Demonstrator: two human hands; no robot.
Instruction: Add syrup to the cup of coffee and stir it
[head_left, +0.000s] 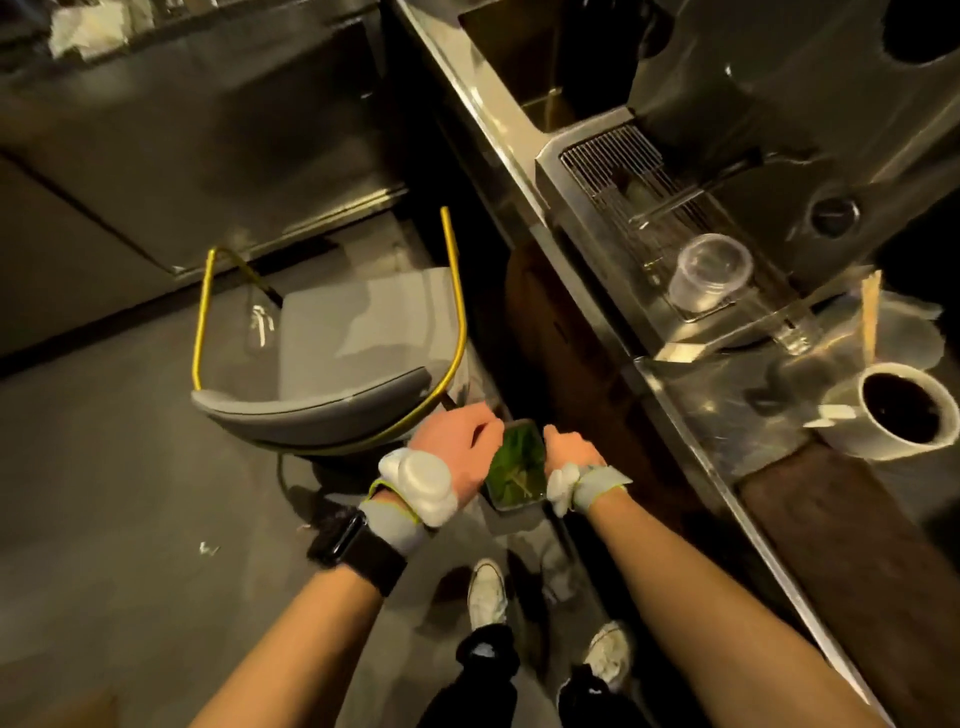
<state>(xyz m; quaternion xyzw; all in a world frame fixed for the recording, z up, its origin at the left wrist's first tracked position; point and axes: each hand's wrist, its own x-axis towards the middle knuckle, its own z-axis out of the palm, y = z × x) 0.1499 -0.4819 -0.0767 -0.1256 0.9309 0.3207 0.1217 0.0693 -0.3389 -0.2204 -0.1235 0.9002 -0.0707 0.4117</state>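
A white paper cup of black coffee (901, 410) stands on the shiny counter at the right edge, with a small white piece lying against its left rim. A wooden stir stick (870, 314) rises just behind it. Well left of the counter and below its edge, my left hand (457, 441) and my right hand (571, 449) both grip a phone (517, 467) with a green screen, one hand on each side. No syrup container is visible.
A clear plastic cup (709, 273) sits on the drip tray grate (623, 166) of the espresso machine (779, 104). A grey chair with a yellow frame (332, 358) stands on the floor to the left. The counter's metal edge (597, 291) runs diagonally.
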